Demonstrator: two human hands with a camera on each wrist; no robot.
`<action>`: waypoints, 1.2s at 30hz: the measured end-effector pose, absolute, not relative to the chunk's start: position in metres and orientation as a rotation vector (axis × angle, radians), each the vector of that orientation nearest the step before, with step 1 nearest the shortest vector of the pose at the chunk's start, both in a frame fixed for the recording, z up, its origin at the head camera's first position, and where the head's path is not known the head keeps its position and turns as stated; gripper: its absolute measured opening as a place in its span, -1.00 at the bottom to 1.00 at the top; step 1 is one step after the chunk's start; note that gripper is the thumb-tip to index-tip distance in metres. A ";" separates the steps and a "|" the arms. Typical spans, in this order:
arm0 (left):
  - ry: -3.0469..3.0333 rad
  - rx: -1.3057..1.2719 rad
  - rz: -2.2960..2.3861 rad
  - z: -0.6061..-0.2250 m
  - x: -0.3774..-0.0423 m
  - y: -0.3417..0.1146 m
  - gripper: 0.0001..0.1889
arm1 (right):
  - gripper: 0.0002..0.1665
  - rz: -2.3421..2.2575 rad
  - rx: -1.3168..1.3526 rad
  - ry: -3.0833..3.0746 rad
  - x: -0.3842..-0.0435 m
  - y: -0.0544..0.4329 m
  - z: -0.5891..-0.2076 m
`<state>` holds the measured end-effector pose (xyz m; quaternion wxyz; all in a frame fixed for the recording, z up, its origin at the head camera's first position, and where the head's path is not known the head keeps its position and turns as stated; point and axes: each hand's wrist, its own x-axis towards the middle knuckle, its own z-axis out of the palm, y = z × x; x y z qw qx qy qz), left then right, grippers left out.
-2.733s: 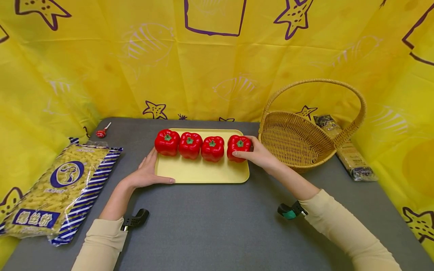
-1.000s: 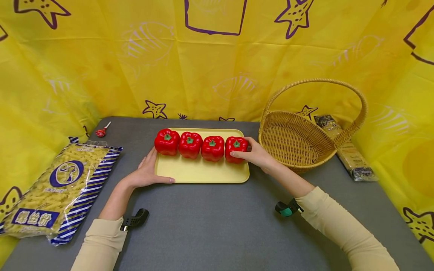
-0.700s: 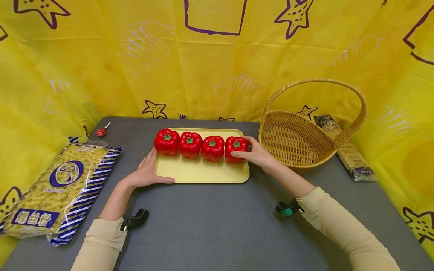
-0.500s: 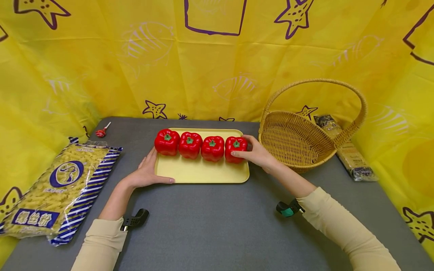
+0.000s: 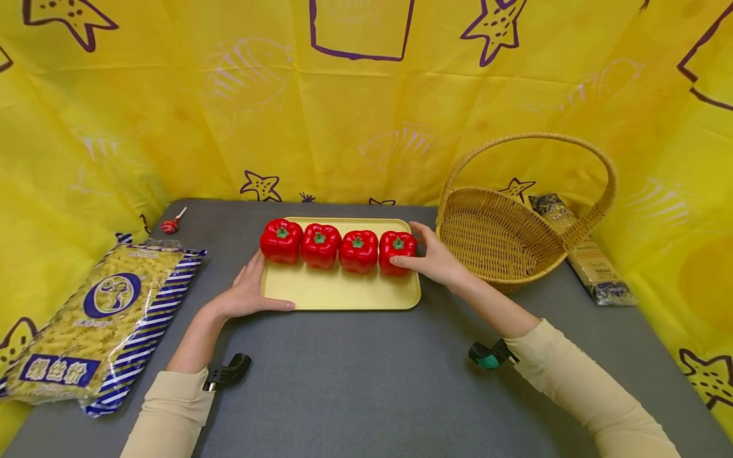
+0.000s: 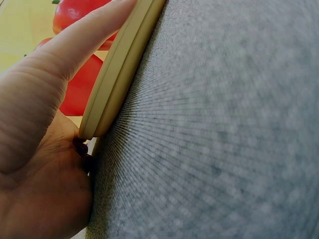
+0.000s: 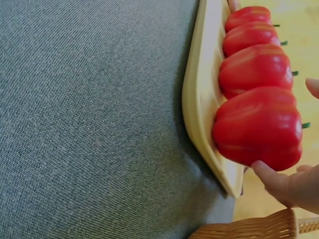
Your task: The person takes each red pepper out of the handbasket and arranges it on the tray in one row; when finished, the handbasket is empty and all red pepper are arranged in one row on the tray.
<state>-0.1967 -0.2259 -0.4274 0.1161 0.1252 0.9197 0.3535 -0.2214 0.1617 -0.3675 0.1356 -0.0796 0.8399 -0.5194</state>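
Observation:
Several glossy red bell peppers with green stems stand in a row along the back half of a pale yellow tray (image 5: 343, 296). My left hand (image 5: 249, 292) lies at the tray's left end, its thumb along the front rim and its fingers straight beside the left side. In the left wrist view the thumb (image 6: 75, 45) rests against the rim. My right hand (image 5: 438, 257) is at the rightmost bell pepper (image 5: 397, 254). Its thumb touches that pepper (image 7: 259, 129) in the right wrist view, while another fingertip (image 7: 313, 87) stands off from it.
A wicker basket (image 5: 487, 238) with a tall handle stands right of the tray, close to my right hand. Behind it lies a slim pasta packet (image 5: 598, 270). At left are a large pasta bag (image 5: 114, 318) and a red lollipop (image 5: 170, 226). A yellow cloth (image 5: 343, 127) closes off the back.
The rightmost pepper has shifted left, near its neighbour, with my right hand. Since then the right hand's fingers have spread off the pepper. My left hand has stayed at the tray.

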 end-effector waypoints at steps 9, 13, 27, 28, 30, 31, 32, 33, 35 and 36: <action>2.696 0.365 1.032 -0.430 -0.199 -0.228 0.40 | 0.07 -1.484 -0.246 2.501 -0.216 0.163 -0.356; 2.693 0.368 1.035 -0.431 -0.200 -0.229 0.40 | 0.05 -1.483 -0.241 2.514 -0.214 0.167 -0.351; 2.691 0.346 1.062 -0.430 -0.198 -0.233 0.36 | -0.16 -1.661 -0.222 2.638 -0.211 0.205 -0.345; 2.687 0.334 1.065 -0.429 -0.198 -0.233 0.35 | -0.19 -1.691 -0.221 2.650 -0.211 0.208 -0.346; 2.674 0.298 1.076 -0.429 -0.197 -0.233 0.32 | -0.27 -1.738 -0.199 2.685 -0.211 0.216 -0.347; 2.662 0.275 1.094 -0.429 -0.197 -0.234 0.31 | -0.31 -1.758 -0.186 2.700 -0.211 0.220 -0.348; 2.649 0.248 1.117 -0.428 -0.197 -0.234 0.28 | -0.34 -1.780 -0.166 2.717 -0.212 0.224 -0.349; 2.627 0.215 1.149 -0.428 -0.197 -0.235 0.25 | -0.37 -1.797 -0.138 2.734 -0.212 0.229 -0.350; 2.577 0.136 1.238 -0.428 -0.197 -0.238 0.17 | -0.43 -1.820 -0.076 2.780 -0.213 0.237 -0.352; 2.548 0.106 1.297 -0.429 -0.197 -0.239 0.10 | -0.45 -1.830 -0.053 2.805 -0.214 0.242 -0.354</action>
